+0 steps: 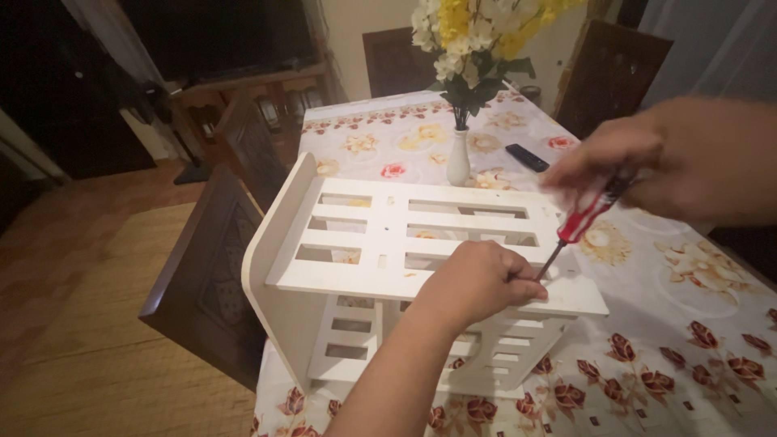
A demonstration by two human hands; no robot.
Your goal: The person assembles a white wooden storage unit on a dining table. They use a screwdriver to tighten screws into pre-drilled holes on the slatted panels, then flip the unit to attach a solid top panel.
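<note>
There, the right hand (623,162) was closed around the red-and-clear plastic handle of a screwdriver (579,222), its thin metal shaft slanting down to the edge of a white slatted wooden rack (380,235). The left hand (479,279) was curled shut at the tip, fingers pinching where the shaft met the rack's top panel. The rack stood on a table under a floral tablecloth (688,340). Beyond it stood a slim white vase (459,158) of yellow and white flowers, with a black remote control (527,157) just beside. A dark wooden chair (206,279) stood at the table's left edge.
</note>
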